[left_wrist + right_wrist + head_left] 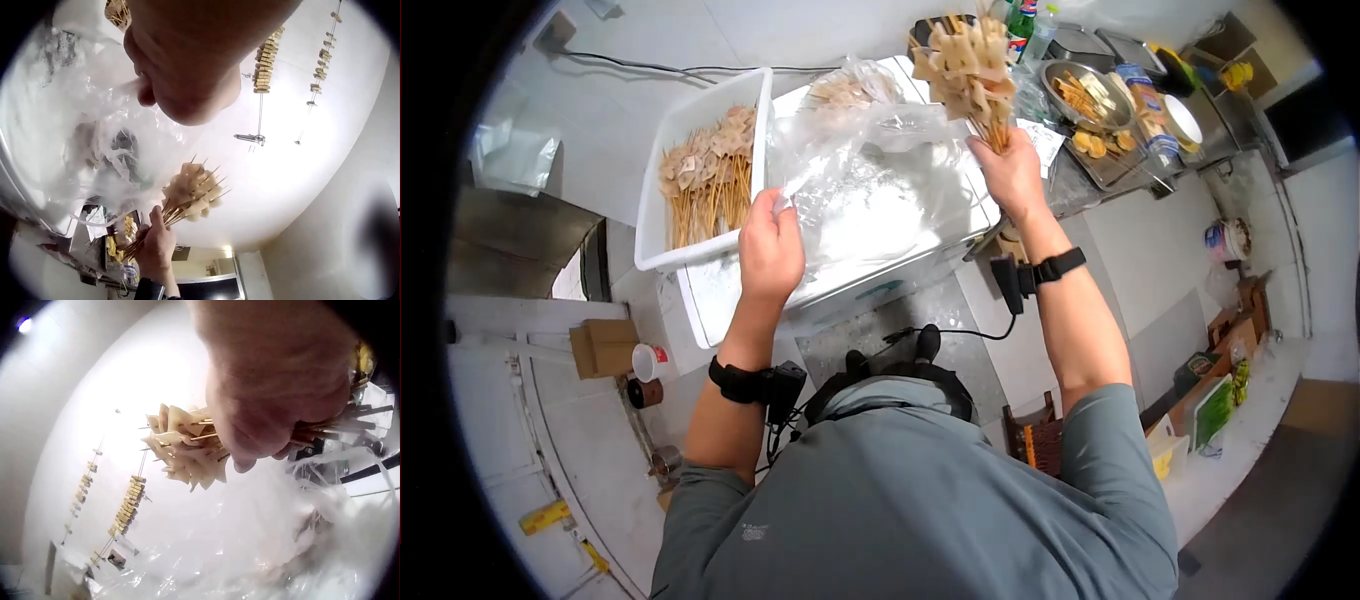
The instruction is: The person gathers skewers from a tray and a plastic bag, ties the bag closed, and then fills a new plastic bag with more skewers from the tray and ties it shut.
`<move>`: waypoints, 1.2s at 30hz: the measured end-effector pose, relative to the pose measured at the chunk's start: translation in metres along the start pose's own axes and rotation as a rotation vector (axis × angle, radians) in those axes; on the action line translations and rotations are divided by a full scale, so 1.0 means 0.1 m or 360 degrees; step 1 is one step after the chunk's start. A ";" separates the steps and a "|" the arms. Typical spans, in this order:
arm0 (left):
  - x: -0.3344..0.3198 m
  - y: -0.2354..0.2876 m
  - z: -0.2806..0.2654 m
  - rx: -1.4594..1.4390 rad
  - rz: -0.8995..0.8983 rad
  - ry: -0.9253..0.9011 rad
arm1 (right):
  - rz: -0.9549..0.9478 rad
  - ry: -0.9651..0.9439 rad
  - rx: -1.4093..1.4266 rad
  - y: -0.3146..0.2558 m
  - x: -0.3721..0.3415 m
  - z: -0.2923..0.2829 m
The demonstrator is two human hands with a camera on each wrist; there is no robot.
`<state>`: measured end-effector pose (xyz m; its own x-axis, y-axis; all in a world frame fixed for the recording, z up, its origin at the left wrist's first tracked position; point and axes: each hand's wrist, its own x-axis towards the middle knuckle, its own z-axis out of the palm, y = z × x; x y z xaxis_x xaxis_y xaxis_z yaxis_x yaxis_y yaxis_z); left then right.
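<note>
My right hand (1010,172) grips a bunch of skewers (966,72) by their bare stick ends, with pale, flat food pieces fanned out at the top. The left hand (770,248) pinches the edge of a clear plastic bag (820,150), which spreads across a white box top (870,215). More skewered food (845,92) shows at the far end of this bag. To the left, a white plastic tub (764,112) contains many similar skewers (712,165), sticks toward me. In the left wrist view, the bag film (94,134) hangs below the left hand.
On the right counter sit a metal bowl (1052,78) of food pieces, a tray of yellow pieces (1105,145) and bottles (1022,25). A black cable (700,70) runs behind the tub. Cardboard box (605,347) stands at lower left. Clothespins (265,69) hang along the wall.
</note>
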<state>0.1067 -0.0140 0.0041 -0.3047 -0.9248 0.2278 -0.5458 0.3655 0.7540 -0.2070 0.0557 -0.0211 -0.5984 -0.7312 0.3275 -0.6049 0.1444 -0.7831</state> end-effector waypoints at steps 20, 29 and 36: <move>0.04 0.03 0.11 -0.0110 0.0062 0.0239 | -0.0621 -0.1153 -0.1159 0.17 -0.44 -0.36; -0.11 -0.09 0.23 -0.0056 0.0097 0.0203 | -0.0397 -0.1075 -0.1438 0.17 -0.35 -0.56; -0.27 -0.20 0.39 -0.0216 -0.0088 0.0056 | -0.0348 -0.1086 -0.1236 0.03 -0.48 0.10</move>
<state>0.0957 0.0072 -0.0409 -0.2482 -0.9472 0.2030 -0.4497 0.2983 0.8419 -0.1752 0.0845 -0.0439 -0.1596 -0.9779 -0.1349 -0.9784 0.1749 -0.1104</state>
